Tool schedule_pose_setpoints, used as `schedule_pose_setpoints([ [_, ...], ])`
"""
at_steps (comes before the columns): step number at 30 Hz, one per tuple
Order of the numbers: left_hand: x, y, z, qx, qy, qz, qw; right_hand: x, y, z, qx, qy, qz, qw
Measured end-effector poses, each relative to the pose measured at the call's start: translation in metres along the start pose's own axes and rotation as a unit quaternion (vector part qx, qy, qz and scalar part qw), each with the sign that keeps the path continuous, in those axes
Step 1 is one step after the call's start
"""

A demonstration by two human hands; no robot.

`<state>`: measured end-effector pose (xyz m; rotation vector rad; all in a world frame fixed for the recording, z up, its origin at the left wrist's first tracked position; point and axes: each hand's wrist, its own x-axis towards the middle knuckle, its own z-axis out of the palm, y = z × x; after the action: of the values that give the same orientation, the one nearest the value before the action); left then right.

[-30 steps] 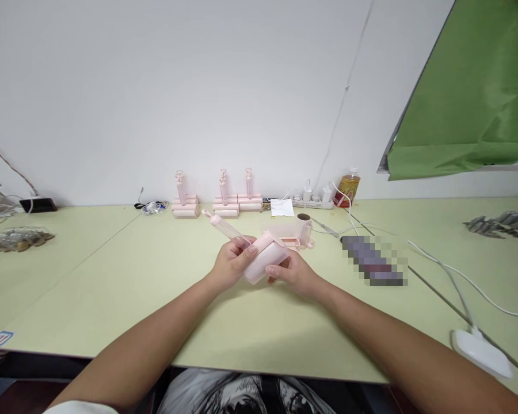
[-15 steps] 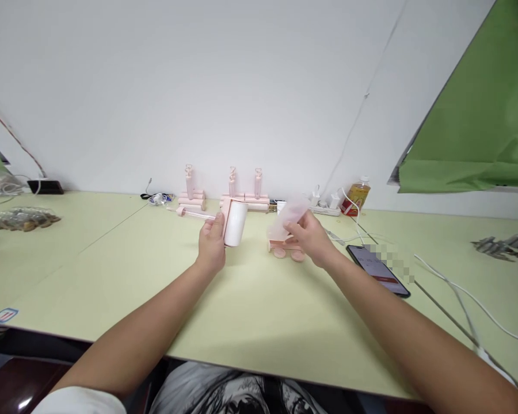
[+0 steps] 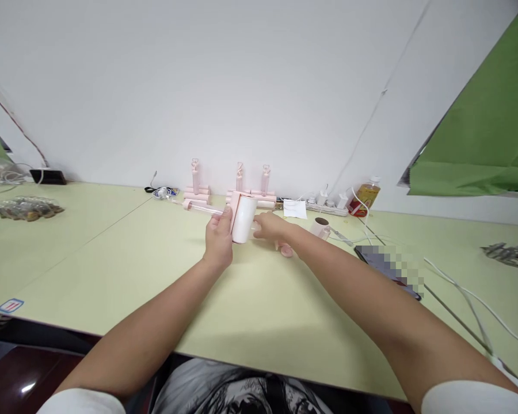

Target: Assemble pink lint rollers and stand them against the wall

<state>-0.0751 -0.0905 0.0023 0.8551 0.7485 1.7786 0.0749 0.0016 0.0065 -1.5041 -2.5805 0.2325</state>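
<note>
My left hand (image 3: 219, 241) is wrapped round a pink holder with a white roll (image 3: 244, 219) on it, raised above the table. A clear tube with a pink end (image 3: 201, 208) sticks out leftward from beside that hand. Just right of the roll is my right hand (image 3: 268, 225), its fingers bent together; a small pale translucent bit shows at the fingertips, too unclear to name. Under the right wrist, a pink part with round feet (image 3: 286, 249) lies partly hidden. A whitish-pink cylinder with a brown open core (image 3: 320, 227) stands right of the forearm.
Against the wall stand pink rollers with clear handles (image 3: 195, 181). Further right are white paper (image 3: 295, 209), a power strip (image 3: 328, 207) with plugs, a bottle (image 3: 365, 196), a phone (image 3: 386, 270) and white cables (image 3: 461, 290). Wrapped items (image 3: 26, 208) lie far left.
My right hand has moved left to beside the white roll, and the translucent sheet it held is no longer seen in it. A cylinder with a brown core now shows at the right.
</note>
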Motion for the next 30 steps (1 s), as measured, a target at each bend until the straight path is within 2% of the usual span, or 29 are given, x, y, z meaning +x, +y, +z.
schedule_pose_setpoints([
  [3,0.000,0.000,0.000,0.004,0.007,-0.017,1.000,-0.008,-0.004,0.003,0.003,0.015,0.008,1.000],
  [7,-0.005,0.000,0.005,0.019,0.008,-0.028,0.999,-0.045,-0.022,0.001,0.068,0.120,-0.002,0.990],
  [8,-0.009,0.000,0.007,0.027,0.000,-0.026,0.999,-0.059,-0.028,0.002,0.213,0.159,-0.015,0.964],
  [9,-0.013,-0.001,0.009,0.043,-0.009,-0.022,0.999,-0.072,-0.034,0.002,0.364,0.155,-0.020,0.918],
  [11,-0.025,-0.003,0.013,0.101,-0.039,-0.011,0.994,-0.099,-0.045,0.004,0.577,0.077,-0.023,0.813],
  [12,-0.032,-0.005,0.015,0.137,-0.067,-0.005,0.988,-0.110,-0.049,0.005,0.632,0.054,-0.018,0.773],
  [13,-0.038,-0.006,0.016,0.171,-0.110,-0.002,0.979,-0.120,-0.050,0.007,0.665,0.055,-0.006,0.745],
  [15,-0.046,-0.009,0.015,0.217,-0.231,0.016,0.948,-0.135,-0.046,0.009,0.696,0.093,0.038,0.711],
  [17,-0.047,-0.010,0.010,0.238,-0.348,0.058,0.905,-0.146,-0.033,0.010,0.711,0.104,0.058,0.693],
  [18,-0.044,-0.011,0.007,0.245,-0.382,0.074,0.888,-0.149,-0.024,0.010,0.715,0.097,0.065,0.690],
  [20,-0.037,-0.011,0.001,0.250,-0.392,0.061,0.883,-0.155,-0.007,0.009,0.710,0.050,0.083,0.697],
  [22,-0.030,-0.011,-0.002,0.241,-0.356,-0.002,0.903,-0.159,0.006,0.008,0.669,-0.047,0.073,0.738],
  [24,-0.027,-0.012,-0.003,0.231,-0.342,-0.054,0.909,-0.160,0.011,0.008,0.616,-0.102,0.037,0.780],
  [26,-0.028,-0.013,-0.003,0.223,-0.363,-0.076,0.901,-0.160,0.011,0.009,0.590,-0.112,0.014,0.800],
  [30,-0.029,-0.015,-0.004,0.221,-0.382,-0.102,0.892,-0.156,0.006,0.015,0.566,-0.079,0.019,0.820],
])
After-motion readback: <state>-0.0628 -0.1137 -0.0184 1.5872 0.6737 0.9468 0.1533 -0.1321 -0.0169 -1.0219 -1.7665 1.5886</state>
